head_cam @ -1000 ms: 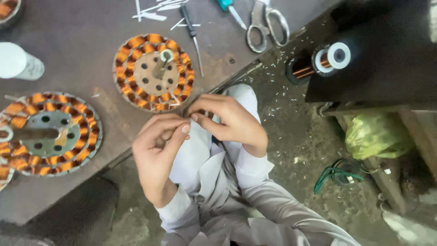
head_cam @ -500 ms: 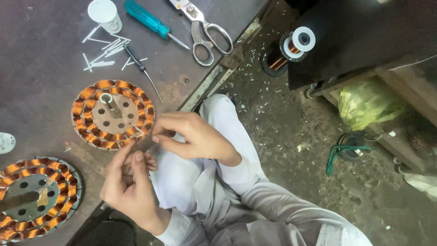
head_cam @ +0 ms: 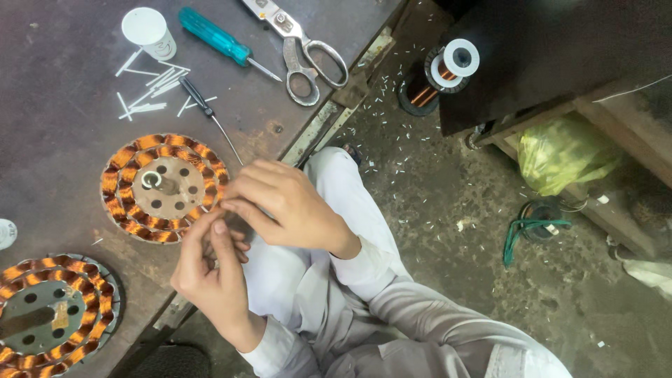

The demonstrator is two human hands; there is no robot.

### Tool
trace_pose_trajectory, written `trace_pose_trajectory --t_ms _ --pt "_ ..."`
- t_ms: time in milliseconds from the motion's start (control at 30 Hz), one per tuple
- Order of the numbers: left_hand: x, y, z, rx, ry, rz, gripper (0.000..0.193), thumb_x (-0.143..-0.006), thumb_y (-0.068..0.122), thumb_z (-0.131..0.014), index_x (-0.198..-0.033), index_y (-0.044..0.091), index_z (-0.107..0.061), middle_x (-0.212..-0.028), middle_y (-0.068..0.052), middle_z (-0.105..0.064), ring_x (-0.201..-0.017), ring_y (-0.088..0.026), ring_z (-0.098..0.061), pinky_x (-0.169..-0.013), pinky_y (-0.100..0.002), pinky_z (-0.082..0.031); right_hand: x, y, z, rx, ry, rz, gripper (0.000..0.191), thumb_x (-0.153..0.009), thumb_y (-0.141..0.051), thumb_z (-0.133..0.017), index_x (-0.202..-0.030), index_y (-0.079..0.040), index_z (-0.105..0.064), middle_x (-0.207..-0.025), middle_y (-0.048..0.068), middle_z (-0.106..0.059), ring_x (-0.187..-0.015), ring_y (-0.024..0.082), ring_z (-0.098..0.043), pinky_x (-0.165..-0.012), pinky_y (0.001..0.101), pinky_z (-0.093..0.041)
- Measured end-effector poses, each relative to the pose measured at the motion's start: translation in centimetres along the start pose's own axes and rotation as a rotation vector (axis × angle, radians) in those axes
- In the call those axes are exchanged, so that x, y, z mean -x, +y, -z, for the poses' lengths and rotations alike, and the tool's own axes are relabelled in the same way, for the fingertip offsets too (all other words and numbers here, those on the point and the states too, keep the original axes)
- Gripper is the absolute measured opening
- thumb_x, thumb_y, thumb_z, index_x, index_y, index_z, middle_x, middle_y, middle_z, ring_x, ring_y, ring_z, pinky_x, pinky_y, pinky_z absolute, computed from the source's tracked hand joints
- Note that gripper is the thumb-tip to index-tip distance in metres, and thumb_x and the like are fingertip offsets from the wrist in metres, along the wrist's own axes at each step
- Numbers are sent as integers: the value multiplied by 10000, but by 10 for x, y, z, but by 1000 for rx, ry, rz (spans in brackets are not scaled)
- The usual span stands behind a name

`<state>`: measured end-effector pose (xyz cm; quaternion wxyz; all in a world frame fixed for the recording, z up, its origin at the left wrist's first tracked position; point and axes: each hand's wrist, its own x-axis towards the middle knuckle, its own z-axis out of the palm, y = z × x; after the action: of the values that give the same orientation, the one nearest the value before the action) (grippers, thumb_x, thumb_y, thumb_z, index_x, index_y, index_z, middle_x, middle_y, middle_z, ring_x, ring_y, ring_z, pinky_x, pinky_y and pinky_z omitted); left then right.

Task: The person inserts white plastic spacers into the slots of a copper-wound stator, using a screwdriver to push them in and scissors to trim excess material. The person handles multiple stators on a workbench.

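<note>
We see both hands meeting at the near edge of the dark workbench point(head_cam: 42, 119), just in front of a round motor winding point(head_cam: 164, 187) ringed with copper-coloured coils. The right hand point(head_cam: 283, 203) reaches across from the lap side, its fingertips pinched together right at the rim of the winding. The left hand point(head_cam: 210, 269) comes up from below with thumb and forefinger raised and pressed close to the right hand's fingers; the two hands touch, and whatever fine thing they pinch between them is too small for us to tell. A second winding point(head_cam: 52, 311) lies at the lower left corner of the bench, well apart from the hands. Farther back on the bench lie a small black screwdriver point(head_cam: 203, 108), a scatter of white slips point(head_cam: 147, 94), a white cup point(head_cam: 148, 31), a teal-handled screwdriver point(head_cam: 217, 38) and a pair of scissors point(head_cam: 301, 56). On the floor beside the bench stands a spool of copper wire point(head_cam: 437, 77).
</note>
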<state>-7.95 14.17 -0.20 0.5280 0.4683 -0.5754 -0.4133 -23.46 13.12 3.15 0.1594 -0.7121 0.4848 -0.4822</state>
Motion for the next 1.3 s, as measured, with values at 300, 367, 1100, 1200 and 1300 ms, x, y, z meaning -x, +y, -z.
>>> trace_pose_trajectory --t_ms 300,367,1100,1200,1300 --pt "-2 -4 5 208 -18 146 230 -1090 31 -562 -1276 -64 -658 -823 -79 -675 -629 -79 -596 -543 -202 -441 0 7 -5 -47 -131 -38 71 -944 -105 -669 -992 -68 -633 -914 84 -637 -887 307 -668 -748 417 -511" --pt "-2 -2 4 205 -12 119 242 -1082 25 -578 -1292 -64 -659 -834 -77 -671 -646 -77 -603 -554 -203 -450 3 2 -2 -79 -160 -29 78 -947 -117 -680 -990 -69 -637 -896 84 -633 -873 308 -665 -745 415 -510" --pt "-1 1 -3 -111 73 -104 87 -1045 7 -710 -1111 -50 -709 -862 -69 -690 -674 -87 -618 -623 -232 -464 -1 4 5 -35 71 -94 78 -985 -73 -698 -1024 -36 -642 -920 99 -642 -836 271 -655 -726 358 -501" --pt "-1 0 -5 -75 108 -72 82 -1039 5 -711 -1104 -45 -720 -836 -57 -681 -676 -84 -612 -630 -231 -466 2 9 8 -28 89 -165 57 -983 -52 -699 -1009 -30 -653 -893 95 -636 -783 241 -639 -691 337 -486" --pt "-1 -1 -4 -53 136 -42 93 -1022 10 -718 -1100 -40 -725 -827 -47 -685 -669 -75 -621 -613 -218 -468 3 20 10 9 175 -184 47 -987 -31 -692 -1012 -11 -657 -904 95 -636 -795 228 -635 -716 331 -488"
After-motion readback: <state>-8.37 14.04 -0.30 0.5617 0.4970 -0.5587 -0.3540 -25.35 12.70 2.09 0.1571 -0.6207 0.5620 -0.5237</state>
